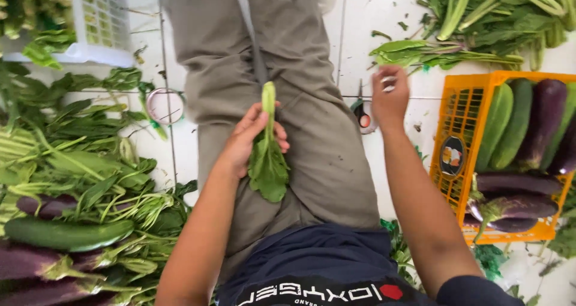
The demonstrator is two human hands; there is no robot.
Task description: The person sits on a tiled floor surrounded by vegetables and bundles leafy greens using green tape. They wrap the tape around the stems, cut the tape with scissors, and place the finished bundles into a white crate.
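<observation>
My left hand grips a leafy green vegetable by its pale stalk, stalk pointing away from me and the broad leaf hanging toward me over my lap. My right hand is stretched out over the white tiled floor, fingers curled, close to a pile of loose greens. A small pale object shows at its fingers; what it is cannot be told. A small round black and red item lies on the floor just left of that hand.
An orange crate at the right holds cucumbers and purple eggplants. Heaps of greens, a cucumber and eggplants lie at the left. A white basket stands at the top left, a tape roll below it.
</observation>
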